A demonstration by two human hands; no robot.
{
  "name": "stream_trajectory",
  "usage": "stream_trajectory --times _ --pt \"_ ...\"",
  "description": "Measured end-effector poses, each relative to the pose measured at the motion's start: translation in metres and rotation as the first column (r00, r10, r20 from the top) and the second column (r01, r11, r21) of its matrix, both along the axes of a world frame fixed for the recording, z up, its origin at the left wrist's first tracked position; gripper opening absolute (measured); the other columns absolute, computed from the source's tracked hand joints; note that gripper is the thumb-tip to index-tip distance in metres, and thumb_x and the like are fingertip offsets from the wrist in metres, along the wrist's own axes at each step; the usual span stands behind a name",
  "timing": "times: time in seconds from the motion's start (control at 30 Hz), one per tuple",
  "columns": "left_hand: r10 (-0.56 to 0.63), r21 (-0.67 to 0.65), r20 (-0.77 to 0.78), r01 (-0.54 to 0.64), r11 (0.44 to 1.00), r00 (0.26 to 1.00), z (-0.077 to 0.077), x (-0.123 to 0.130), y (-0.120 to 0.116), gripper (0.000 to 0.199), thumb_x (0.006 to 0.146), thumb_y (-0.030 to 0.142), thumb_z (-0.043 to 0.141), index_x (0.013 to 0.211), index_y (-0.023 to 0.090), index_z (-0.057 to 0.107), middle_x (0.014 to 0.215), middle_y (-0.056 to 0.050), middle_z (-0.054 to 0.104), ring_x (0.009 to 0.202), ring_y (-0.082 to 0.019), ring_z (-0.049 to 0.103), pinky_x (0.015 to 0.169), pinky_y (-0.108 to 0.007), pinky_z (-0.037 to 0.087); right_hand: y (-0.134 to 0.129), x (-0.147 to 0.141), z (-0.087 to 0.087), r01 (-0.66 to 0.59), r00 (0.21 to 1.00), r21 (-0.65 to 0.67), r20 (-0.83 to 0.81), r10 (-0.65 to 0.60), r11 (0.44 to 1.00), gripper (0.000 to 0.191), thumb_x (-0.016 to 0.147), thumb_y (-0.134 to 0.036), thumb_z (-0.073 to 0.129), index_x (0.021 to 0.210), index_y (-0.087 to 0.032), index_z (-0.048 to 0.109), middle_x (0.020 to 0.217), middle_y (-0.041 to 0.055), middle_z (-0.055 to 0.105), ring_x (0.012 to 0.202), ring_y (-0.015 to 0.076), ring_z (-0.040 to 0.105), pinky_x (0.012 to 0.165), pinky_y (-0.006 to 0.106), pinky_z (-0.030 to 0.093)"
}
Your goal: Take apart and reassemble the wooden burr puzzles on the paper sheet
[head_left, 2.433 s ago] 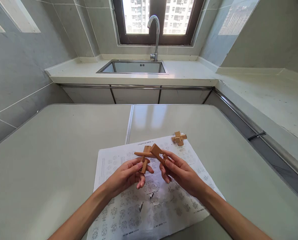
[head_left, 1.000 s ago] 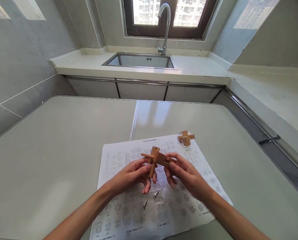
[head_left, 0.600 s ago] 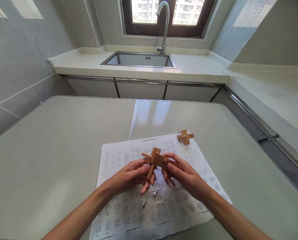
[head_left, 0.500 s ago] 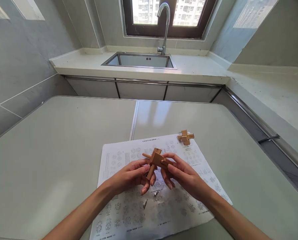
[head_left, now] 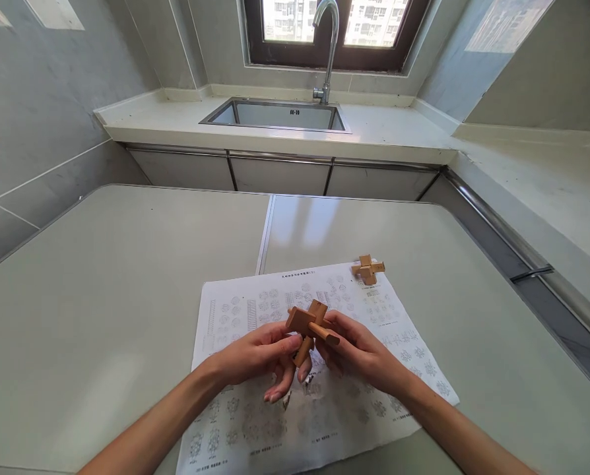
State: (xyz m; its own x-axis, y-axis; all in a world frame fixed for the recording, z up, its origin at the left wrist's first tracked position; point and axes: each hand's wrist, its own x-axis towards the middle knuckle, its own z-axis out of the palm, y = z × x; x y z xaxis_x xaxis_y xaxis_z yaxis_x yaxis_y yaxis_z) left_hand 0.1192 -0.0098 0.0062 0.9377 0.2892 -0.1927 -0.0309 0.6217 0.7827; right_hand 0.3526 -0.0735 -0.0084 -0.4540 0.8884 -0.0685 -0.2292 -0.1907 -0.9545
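Between both hands is a wooden interlocking puzzle (head_left: 302,321), its brown bars crossing one another, held above a printed sheet. My left hand (head_left: 270,353) pinches its left and lower side with thumb and fingers. My right hand (head_left: 359,343) grips the right side, where a rounded bar points toward me past the thumb. Some of the right fingers are hidden behind the puzzle. Under the hands lies the white instruction sheet (head_left: 255,422), covered with small diagrams and torn near its middle. A second wooden puzzle (head_left: 369,269) of crossed bars rests on the sheet's top right corner.
The sheet lies on a pale table (head_left: 101,316) with a seam down its middle. Beyond the table's far edge are a counter with a sink (head_left: 280,117), a tall faucet (head_left: 330,53) and a window. A counter ledge (head_left: 547,204) runs along the right.
The puzzle has been turned in the hands, so its rounded bar now points forward and right. My right fingers have shifted closer behind it. The camera view has moved slightly.
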Motion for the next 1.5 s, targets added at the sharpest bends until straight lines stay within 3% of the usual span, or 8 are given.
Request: stream_trajectory --times 0.17,0.43,0.83,1.23,1.5 --pt "-0.056 0.017 -0.048 0.057 0.998 0.997 0.0020 -0.0015 0.0022 0.042 0.106 0.056 0.054 0.104 0.014 0.062 0.082 -0.003 0.069 0.040 -0.006 0.057 0.041 -0.021 0.047 -0.0026 -0.0057 0.0021 0.056 0.997 0.008 0.051 -0.056 0.998 0.034 0.110 -0.053 0.052 0.109 -0.019 0.058 0.080 -0.0018 0.057 0.061 0.0097 0.049 0.060 0.026 0.040" --pt "0.092 -0.015 -0.058 -0.093 0.996 0.994 0.0013 0.0017 0.0014 0.036 0.103 0.051 0.064 0.107 0.016 0.059 0.080 0.001 0.065 0.047 -0.006 0.059 0.046 -0.019 0.047 0.0006 -0.0043 0.0026 0.206 0.977 -0.003 0.059 -0.206 0.978 0.030 0.107 -0.051 0.057 0.109 -0.022 0.059 0.088 0.0006 0.062 0.061 0.0098 0.052 0.059 0.026 0.039" --pt "0.094 -0.080 0.011 -0.093 0.992 0.995 -0.0027 0.0017 0.0011 0.032 0.103 0.047 0.066 0.109 0.015 0.063 0.074 0.003 0.058 0.049 -0.005 0.054 0.051 -0.021 0.041 -0.0015 -0.0044 0.0007 0.125 0.989 0.006 0.083 -0.125 0.992 0.035 0.109 -0.053 0.053 0.108 -0.019 0.059 0.073 -0.0037 0.051 0.056 0.0096 0.041 0.056 0.027 0.034" --pt "0.112 -0.072 -0.035 -0.114 0.991 0.993 0.0002 -0.0003 0.0010 0.031 0.104 0.045 0.064 0.110 0.015 0.064 0.072 0.002 0.059 0.054 -0.008 0.054 0.057 -0.024 0.043 -0.0016 -0.0029 0.0022 0.118 0.982 0.015 0.146 -0.119 0.993 0.036 0.109 -0.055 0.050 0.109 -0.020 0.059 0.089 0.0023 0.061 0.062 0.0112 0.051 0.059 0.028 0.042" --pt "0.125 -0.041 -0.060 -0.128 0.991 0.990 -0.0012 0.0013 0.0004 0.037 0.102 0.051 0.065 0.105 0.014 0.063 0.070 0.001 0.060 0.053 -0.009 0.054 0.056 -0.024 0.043 -0.0015 -0.0040 0.0051 0.132 0.981 0.020 0.142 -0.134 0.991 0.038 0.107 -0.058 0.053 0.108 -0.020 0.060 0.087 0.0029 0.064 0.061 0.0113 0.051 0.058 0.027 0.044"
